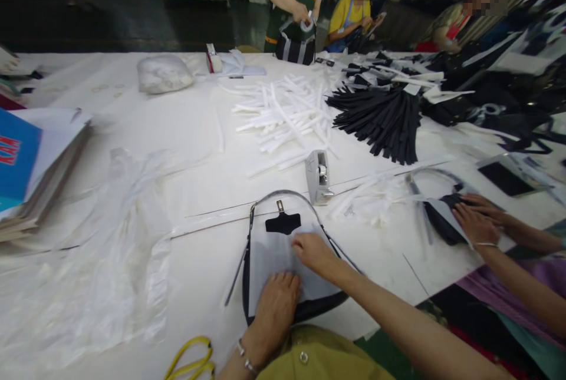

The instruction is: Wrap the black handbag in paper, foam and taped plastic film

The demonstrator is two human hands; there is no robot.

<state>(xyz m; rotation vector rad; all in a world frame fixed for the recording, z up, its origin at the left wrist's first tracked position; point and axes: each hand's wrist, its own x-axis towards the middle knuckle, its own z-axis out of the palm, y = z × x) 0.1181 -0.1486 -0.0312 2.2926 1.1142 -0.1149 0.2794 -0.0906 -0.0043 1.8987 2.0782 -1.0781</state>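
Observation:
A black bag (254, 297) lies flat on the white table (186, 132) in front of me, covered by a sheet of white paper (276, 253). Its thin handle (287, 194) arcs above it, and a black tab with a metal clasp (283, 222) shows at the top. My left hand (276, 309) lies flat on the lower part of the paper, fingers stretched out. My right hand (315, 253) rests on the paper's right side with fingers curled down against it.
A tape dispenser (318, 177) stands just beyond the bag. Past it lie several white strips (283, 115) and black strips (384, 121). Clear plastic bags (110, 262) spread at left, by a paper stack (35, 168). Another person's hands (475, 221) work on a bag at right. Yellow scissor handles (192, 359) lie near the front edge.

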